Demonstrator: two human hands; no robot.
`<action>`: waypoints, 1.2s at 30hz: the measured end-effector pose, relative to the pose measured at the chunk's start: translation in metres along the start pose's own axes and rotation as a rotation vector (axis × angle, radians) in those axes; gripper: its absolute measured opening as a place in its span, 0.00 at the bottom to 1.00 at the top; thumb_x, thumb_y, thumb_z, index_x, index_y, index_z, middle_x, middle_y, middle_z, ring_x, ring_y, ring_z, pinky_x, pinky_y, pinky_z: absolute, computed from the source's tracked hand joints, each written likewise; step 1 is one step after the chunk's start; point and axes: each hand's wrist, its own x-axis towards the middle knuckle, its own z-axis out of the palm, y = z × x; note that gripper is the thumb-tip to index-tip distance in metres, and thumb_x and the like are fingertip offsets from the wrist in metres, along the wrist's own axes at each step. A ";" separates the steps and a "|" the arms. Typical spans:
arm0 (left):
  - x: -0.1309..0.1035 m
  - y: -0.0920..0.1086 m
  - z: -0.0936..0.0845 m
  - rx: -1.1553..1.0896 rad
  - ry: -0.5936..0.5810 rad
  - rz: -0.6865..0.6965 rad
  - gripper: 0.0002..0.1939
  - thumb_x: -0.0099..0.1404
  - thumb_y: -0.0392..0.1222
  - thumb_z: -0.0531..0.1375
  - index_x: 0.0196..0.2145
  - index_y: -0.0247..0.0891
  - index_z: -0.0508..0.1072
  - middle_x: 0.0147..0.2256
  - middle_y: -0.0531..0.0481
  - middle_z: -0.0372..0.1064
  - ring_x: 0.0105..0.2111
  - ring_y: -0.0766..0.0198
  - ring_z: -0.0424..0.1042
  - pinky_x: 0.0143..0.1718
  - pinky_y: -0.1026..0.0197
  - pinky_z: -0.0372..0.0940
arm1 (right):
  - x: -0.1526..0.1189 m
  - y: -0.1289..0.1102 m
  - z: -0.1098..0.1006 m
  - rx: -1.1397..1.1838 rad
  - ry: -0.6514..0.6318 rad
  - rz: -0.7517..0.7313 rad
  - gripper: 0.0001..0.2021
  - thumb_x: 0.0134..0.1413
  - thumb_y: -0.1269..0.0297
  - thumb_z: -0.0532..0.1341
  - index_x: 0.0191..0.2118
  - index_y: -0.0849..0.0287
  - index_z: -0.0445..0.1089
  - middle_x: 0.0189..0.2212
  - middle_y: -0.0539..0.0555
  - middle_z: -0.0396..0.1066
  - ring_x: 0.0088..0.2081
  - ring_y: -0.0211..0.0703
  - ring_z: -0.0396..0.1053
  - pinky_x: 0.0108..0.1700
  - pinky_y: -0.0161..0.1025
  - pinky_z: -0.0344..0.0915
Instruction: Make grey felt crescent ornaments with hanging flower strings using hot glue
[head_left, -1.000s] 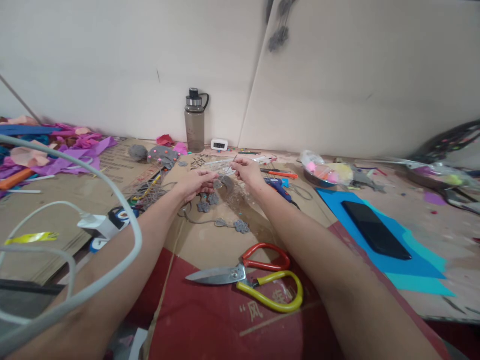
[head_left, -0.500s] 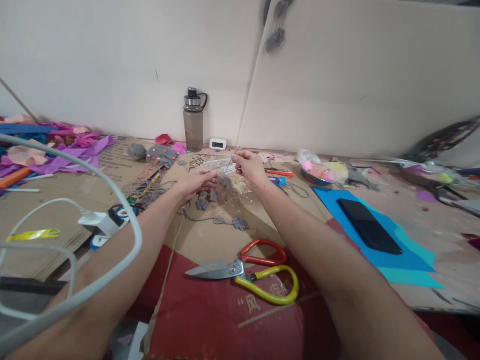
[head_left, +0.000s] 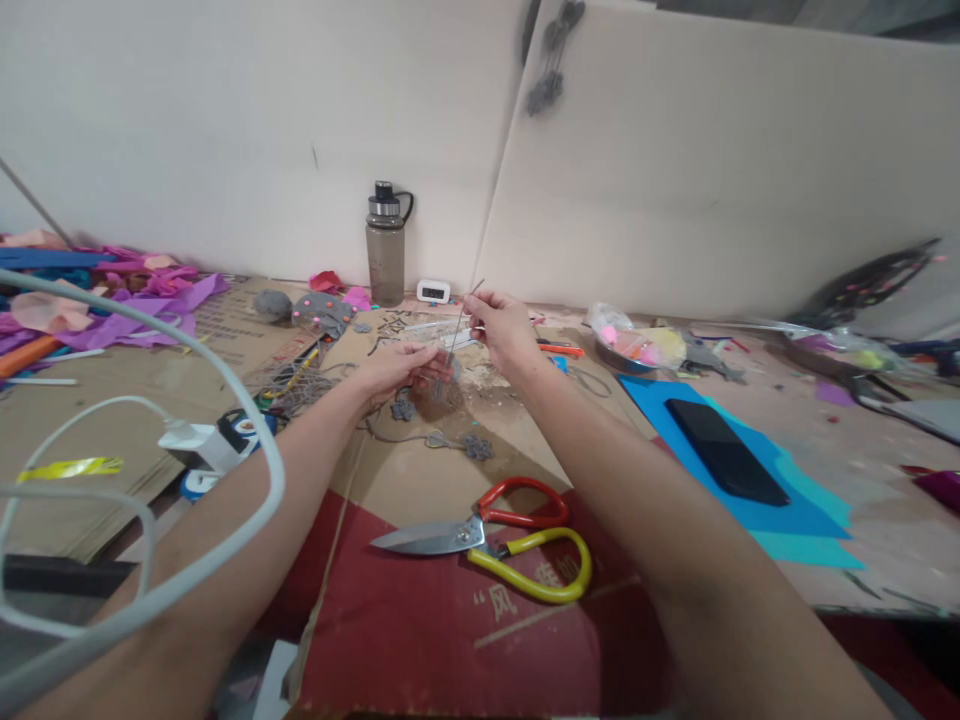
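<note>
Head — strand (head_left: 456, 337) in right hand (head_left: 505, 330), lower end at left hand (head_left: 397, 368).

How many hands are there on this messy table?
2: the left hand is over the cardboard, and the right hand pinches a thin strand. No others show.

Raised higher, the right hand (head_left: 501, 328) is seen with more of a thin strand (head_left: 458, 332) exposed, slanted more steeply above the left hand (head_left: 397, 368); a dark blue tool has been covered by the right forearm (head_left: 574, 425).
</note>
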 end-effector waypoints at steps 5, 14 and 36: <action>-0.004 0.004 0.005 0.040 -0.005 -0.015 0.22 0.53 0.54 0.66 0.38 0.33 0.73 0.38 0.41 0.75 0.31 0.64 0.72 0.25 0.67 0.57 | 0.001 -0.004 -0.001 0.066 -0.006 0.002 0.06 0.47 0.67 0.63 0.24 0.59 0.66 0.20 0.45 0.62 0.19 0.27 0.56 0.19 0.27 0.51; -0.004 0.004 0.013 0.075 -0.014 0.086 0.18 0.44 0.37 0.70 0.33 0.34 0.70 0.35 0.47 0.75 0.38 0.61 0.72 0.40 0.60 0.64 | -0.005 -0.020 -0.003 0.201 -0.068 0.038 0.07 0.52 0.68 0.61 0.25 0.58 0.64 0.21 0.44 0.62 0.23 0.29 0.60 0.28 0.30 0.63; -0.008 0.020 0.021 -0.140 0.051 0.118 0.15 0.60 0.49 0.59 0.41 0.37 0.73 0.39 0.43 0.73 0.30 0.66 0.70 0.27 0.64 0.58 | -0.015 -0.025 -0.014 0.524 -0.251 0.025 0.05 0.57 0.66 0.57 0.30 0.55 0.62 0.26 0.44 0.65 0.29 0.33 0.66 0.48 0.44 0.68</action>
